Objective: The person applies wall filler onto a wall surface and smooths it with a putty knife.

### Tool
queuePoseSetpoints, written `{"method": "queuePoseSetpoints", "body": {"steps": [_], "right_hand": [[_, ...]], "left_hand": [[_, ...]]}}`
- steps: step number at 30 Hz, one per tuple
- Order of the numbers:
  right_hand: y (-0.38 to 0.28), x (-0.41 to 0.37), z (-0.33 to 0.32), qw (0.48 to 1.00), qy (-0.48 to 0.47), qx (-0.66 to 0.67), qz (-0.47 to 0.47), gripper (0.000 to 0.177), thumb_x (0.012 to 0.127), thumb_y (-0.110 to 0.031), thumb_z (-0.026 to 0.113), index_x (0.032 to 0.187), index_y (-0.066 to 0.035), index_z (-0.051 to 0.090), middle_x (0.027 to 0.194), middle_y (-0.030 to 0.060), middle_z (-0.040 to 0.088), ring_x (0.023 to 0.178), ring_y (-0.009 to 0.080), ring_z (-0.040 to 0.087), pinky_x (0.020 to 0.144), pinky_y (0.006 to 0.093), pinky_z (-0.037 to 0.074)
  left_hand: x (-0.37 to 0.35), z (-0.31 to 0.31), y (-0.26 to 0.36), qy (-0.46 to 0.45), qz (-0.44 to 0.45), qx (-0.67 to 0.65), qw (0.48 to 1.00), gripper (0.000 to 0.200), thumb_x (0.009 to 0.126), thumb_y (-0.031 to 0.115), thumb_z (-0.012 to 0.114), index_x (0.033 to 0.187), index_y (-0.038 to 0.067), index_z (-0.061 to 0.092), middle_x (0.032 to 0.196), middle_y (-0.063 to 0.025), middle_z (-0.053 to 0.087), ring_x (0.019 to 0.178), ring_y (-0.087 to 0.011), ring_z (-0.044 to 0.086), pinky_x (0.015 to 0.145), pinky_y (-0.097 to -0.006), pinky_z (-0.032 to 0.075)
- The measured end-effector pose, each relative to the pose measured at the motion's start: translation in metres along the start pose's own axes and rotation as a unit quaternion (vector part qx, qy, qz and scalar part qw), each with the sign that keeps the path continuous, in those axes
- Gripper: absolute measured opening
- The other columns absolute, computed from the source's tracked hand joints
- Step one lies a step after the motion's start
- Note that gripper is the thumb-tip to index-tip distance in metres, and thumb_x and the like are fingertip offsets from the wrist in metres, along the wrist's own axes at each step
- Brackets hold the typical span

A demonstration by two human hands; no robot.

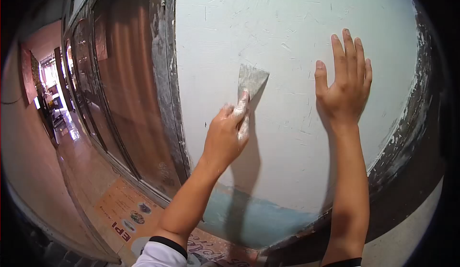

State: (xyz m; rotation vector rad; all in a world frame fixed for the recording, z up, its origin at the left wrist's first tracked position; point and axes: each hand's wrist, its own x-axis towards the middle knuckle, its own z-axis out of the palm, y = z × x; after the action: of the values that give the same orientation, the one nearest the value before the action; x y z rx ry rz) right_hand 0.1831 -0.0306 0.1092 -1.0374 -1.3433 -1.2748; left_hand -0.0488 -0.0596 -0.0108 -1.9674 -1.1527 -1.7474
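A putty knife point(253, 79) with a pale, smeared blade lies against the whitish panel point(287, 123), its blade pointing up. My left hand point(226, 135) is wrapped round its handle, with the index finger stretched toward the blade; white residue covers the fingers. To the right, my right hand point(346, 87) rests on the panel with fingers spread and pointing up, holding nothing. Scratches and small marks run over the panel's surface. A blue-green band point(258, 219) shows along its lower part.
A dark, paint-flecked frame borders the panel. Left of it are glass panes point(127, 75) with a brown curtain behind. A printed orange banner point(127, 209) lies on the floor below. A corridor point(72, 128) runs off at the far left beside a wall.
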Motion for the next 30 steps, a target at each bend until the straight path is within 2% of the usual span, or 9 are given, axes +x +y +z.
{"method": "queuePoseSetpoints", "body": {"steps": [1, 3, 4, 8, 12, 19, 22, 27, 30], "right_hand": [[-0.001, 0.000, -0.001, 1.000, -0.004, -0.007, 0.005, 0.055, 0.094, -0.039, 0.057, 0.147, -0.023, 0.055, 0.160, -0.0018, 0.044, 0.150, 0.0222, 0.035, 0.124, 0.0495, 0.021], [-0.004, 0.000, -0.002, 1.000, -0.019, -0.010, 0.013, 0.058, 0.095, -0.040, 0.057, 0.150, -0.024, 0.051, 0.162, -0.0017, 0.041, 0.152, 0.0233, 0.032, 0.124, 0.0528, 0.019], [-0.004, 0.000, -0.002, 1.000, -0.019, -0.013, 0.019, 0.059, 0.095, -0.041, 0.057, 0.151, -0.025, 0.051, 0.163, -0.0019, 0.039, 0.153, 0.0241, 0.030, 0.124, 0.0558, 0.018], [-0.001, -0.003, 0.002, 0.999, -0.013, -0.021, 0.022, 0.059, 0.095, -0.043, 0.057, 0.152, -0.029, 0.049, 0.165, -0.0029, 0.036, 0.154, 0.0263, 0.026, 0.121, 0.0632, 0.015], [0.000, -0.003, 0.004, 0.999, -0.010, -0.024, 0.019, 0.060, 0.094, -0.045, 0.058, 0.152, -0.031, 0.049, 0.165, -0.0045, 0.036, 0.153, 0.0247, 0.026, 0.119, 0.0626, 0.015], [-0.003, -0.003, 0.000, 0.999, -0.021, -0.021, 0.029, 0.059, 0.093, -0.043, 0.058, 0.151, -0.031, 0.051, 0.164, -0.0045, 0.037, 0.152, 0.0237, 0.027, 0.120, 0.0594, 0.015], [-0.002, -0.005, 0.000, 0.999, -0.014, -0.019, 0.022, 0.057, 0.093, -0.042, 0.058, 0.148, -0.029, 0.054, 0.162, -0.0034, 0.041, 0.150, 0.0237, 0.029, 0.119, 0.0585, 0.017], [0.000, -0.004, 0.001, 1.000, -0.006, -0.001, 0.015, 0.055, 0.092, -0.040, 0.059, 0.145, -0.026, 0.058, 0.160, -0.0022, 0.044, 0.149, 0.0244, 0.031, 0.118, 0.0576, 0.018], [0.000, -0.005, 0.002, 1.000, -0.002, -0.007, 0.010, 0.054, 0.093, -0.038, 0.058, 0.145, -0.025, 0.058, 0.160, -0.0018, 0.044, 0.149, 0.0260, 0.033, 0.119, 0.0560, 0.018]], "left_hand": [[0.012, -0.001, -0.001, 0.001, -0.001, -0.001, 1.000, 0.059, 0.085, -0.009, 0.064, 0.142, 0.003, 0.060, 0.082, -0.0172, 0.062, 0.070, -0.0282, 0.058, 0.070, -0.0359, 0.050], [0.043, -0.004, -0.002, 0.019, 0.057, 0.044, 0.997, 0.066, 0.082, -0.005, 0.064, 0.146, 0.005, 0.055, 0.083, -0.0186, 0.059, 0.072, -0.0342, 0.059, 0.070, -0.0443, 0.050], [0.060, -0.009, 0.006, 0.017, 0.041, 0.063, 0.997, 0.055, 0.085, -0.006, 0.062, 0.140, 0.002, 0.061, 0.083, -0.0180, 0.062, 0.072, -0.0300, 0.058, 0.071, -0.0374, 0.049], [0.074, -0.011, 0.007, 0.042, 0.045, 0.037, 0.997, 0.060, 0.084, -0.007, 0.061, 0.142, 0.005, 0.060, 0.083, -0.0174, 0.062, 0.071, -0.0287, 0.058, 0.071, -0.0365, 0.049], [0.025, -0.007, 0.005, 0.013, 0.000, -0.009, 1.000, 0.061, 0.083, -0.007, 0.061, 0.143, 0.006, 0.060, 0.081, -0.0175, 0.063, 0.070, -0.0282, 0.059, 0.070, -0.0367, 0.050], [0.098, -0.013, 0.008, 0.063, 0.075, 0.066, 0.993, 0.055, 0.086, -0.004, 0.060, 0.141, 0.002, 0.059, 0.079, -0.0213, 0.060, 0.070, -0.0310, 0.058, 0.071, -0.0382, 0.049], [0.081, -0.018, 0.013, 0.033, 0.046, 0.085, 0.995, 0.054, 0.087, -0.004, 0.060, 0.140, 0.002, 0.060, 0.081, -0.0209, 0.062, 0.071, -0.0294, 0.060, 0.072, -0.0369, 0.049], [0.004, -0.002, -0.011, 0.034, -0.001, 0.019, 0.999, 0.055, 0.086, -0.007, 0.061, 0.140, 0.002, 0.061, 0.082, -0.0176, 0.064, 0.070, -0.0260, 0.059, 0.069, -0.0350, 0.049], [0.018, -0.002, -0.016, 0.045, 0.014, 0.022, 0.999, 0.054, 0.087, -0.007, 0.061, 0.139, 0.002, 0.061, 0.081, -0.0164, 0.064, 0.068, -0.0253, 0.058, 0.067, -0.0353, 0.048]]}}
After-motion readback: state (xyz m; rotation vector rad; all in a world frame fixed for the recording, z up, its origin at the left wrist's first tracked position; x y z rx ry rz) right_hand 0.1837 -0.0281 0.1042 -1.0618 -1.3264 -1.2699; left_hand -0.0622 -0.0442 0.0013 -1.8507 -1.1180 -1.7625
